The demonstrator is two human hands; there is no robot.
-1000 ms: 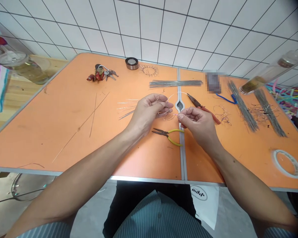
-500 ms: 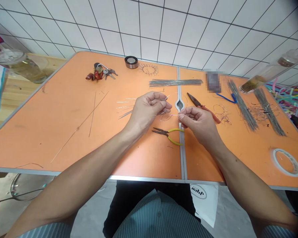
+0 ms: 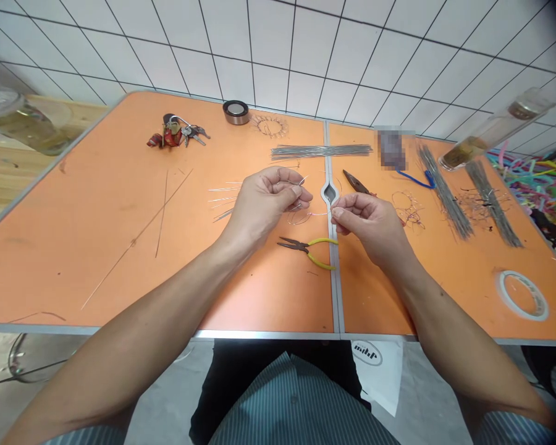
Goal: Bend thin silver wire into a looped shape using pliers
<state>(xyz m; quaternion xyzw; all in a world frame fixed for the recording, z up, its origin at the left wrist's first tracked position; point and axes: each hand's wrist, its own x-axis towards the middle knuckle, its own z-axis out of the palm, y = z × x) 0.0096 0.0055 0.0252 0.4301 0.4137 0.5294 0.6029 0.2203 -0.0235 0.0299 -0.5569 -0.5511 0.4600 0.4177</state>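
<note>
Mid-frame, your left hand [image 3: 269, 196] pinches wires [image 3: 223, 215], your right hand [image 3: 364, 216] a strand [image 3: 318, 214] (thin!); tugging hard could kink it

One head-worn camera looks forward and down over the wearer's striped shirt [image 3: 285, 405], with the left hand [image 3: 269, 194] and right hand [image 3: 367, 222] near mid-view, across the table [image 3: 269, 306] to the tiled wall [image 3: 271, 43].

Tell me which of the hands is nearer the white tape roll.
Right. The right hand is left of the white tape roll; the left hand is farther left.
</note>
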